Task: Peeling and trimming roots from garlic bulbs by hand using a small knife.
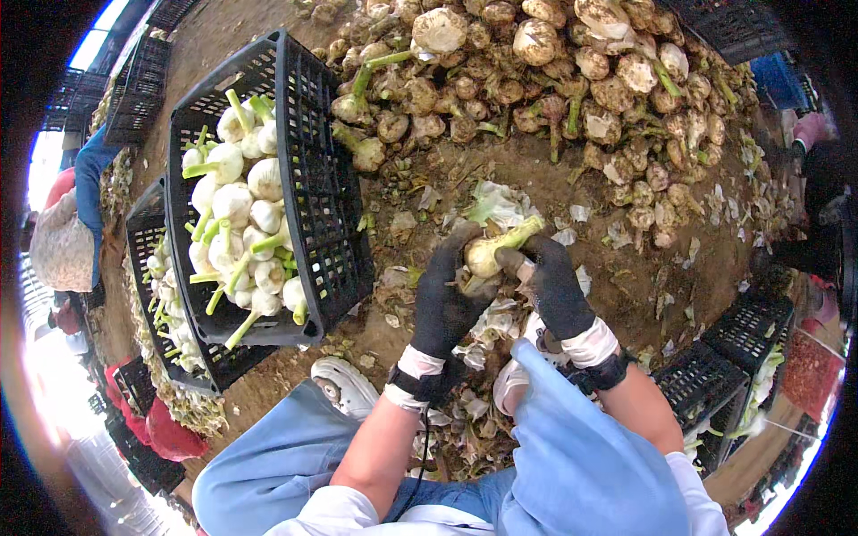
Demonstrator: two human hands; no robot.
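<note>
Between both gloved hands (451, 290) (554, 284), one garlic bulb (483, 257)

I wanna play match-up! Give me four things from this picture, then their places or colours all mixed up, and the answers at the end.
Things:
1. Single garlic bulb
2. Big garlic pile
3. Trousers
4. Nearest crate

Places and colours:
A. Light blue
B. Black, with clean white bulbs inside
C. In the left hand
D. On the ground, at the top of the picture

Right pairs: 1-C, 2-D, 3-A, 4-B
</note>
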